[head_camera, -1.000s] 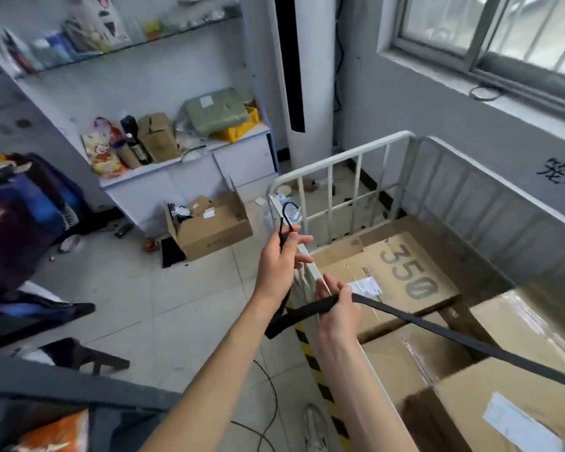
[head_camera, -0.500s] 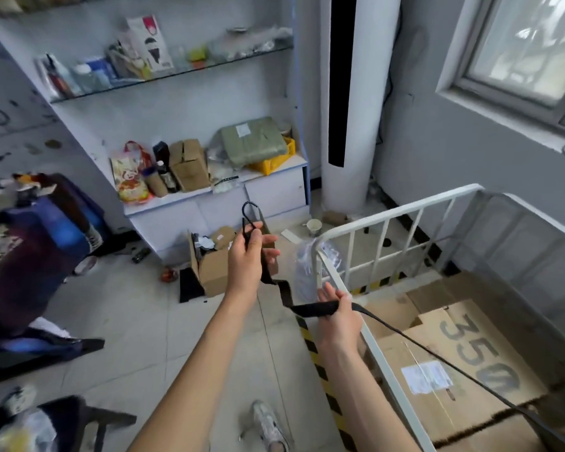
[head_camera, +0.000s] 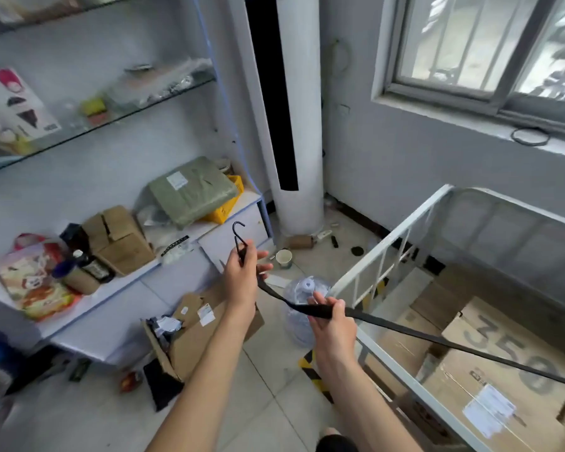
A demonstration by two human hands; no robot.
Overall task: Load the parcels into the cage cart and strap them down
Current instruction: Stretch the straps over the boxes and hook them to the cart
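Strap [head_camera: 437,338]: black, runs taut over the parcels [head_camera: 454,380] already inside the cage cart [head_camera: 392,236]. Right hand [head_camera: 331,324] clenched around it just outside the cart's corner rail. Left hand [head_camera: 243,278], farther out from the cart, pinches the hook [head_camera: 237,238] end. Since 1.0 s ago that end has been drawn away from the cart. Judgement: loading done, hook not yet anchored.

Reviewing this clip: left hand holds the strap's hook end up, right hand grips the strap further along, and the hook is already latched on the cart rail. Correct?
No. The hook is not on the cage cart rail; it stands free in the air above the left hand. The right hand does grip the strap further along, as the head view shows.
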